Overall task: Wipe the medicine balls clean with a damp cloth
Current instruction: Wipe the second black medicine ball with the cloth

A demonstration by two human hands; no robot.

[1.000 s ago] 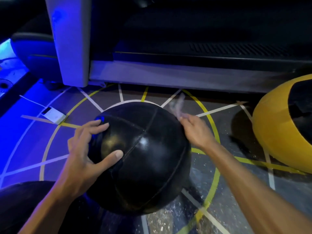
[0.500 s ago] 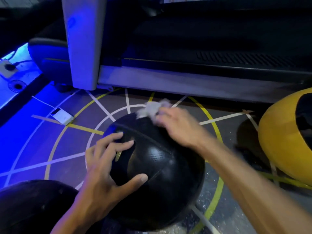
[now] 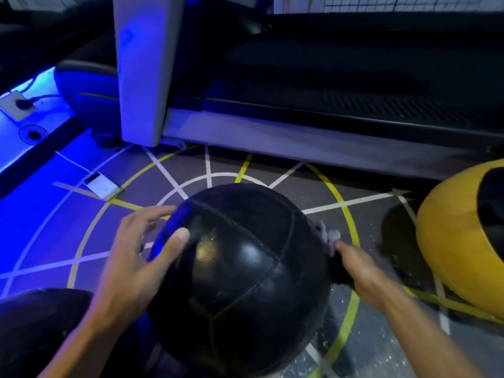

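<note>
Black leather panels, stitched along raised seams, make up the medicine ball (image 3: 245, 274) that is seen at the middle of the view, resting on a grey floor (image 3: 313, 197) marked with white and yellow lines. The left hand (image 3: 136, 257) is laid against the ball's left side, the fingers spread wide and the thumb pressed onto the top panel. At the ball's right side the right hand (image 3: 360, 271) is seen, and a small pale cloth (image 3: 328, 237) is pinched at its fingertips, against the ball's right edge. To the right of the ball, well apart, a yellow ball (image 3: 450, 241) is set. Beyond the ball a treadmill (image 3: 300, 137) is placed, and to the ball's left a white device (image 3: 102, 185) lies on the floor.
</note>
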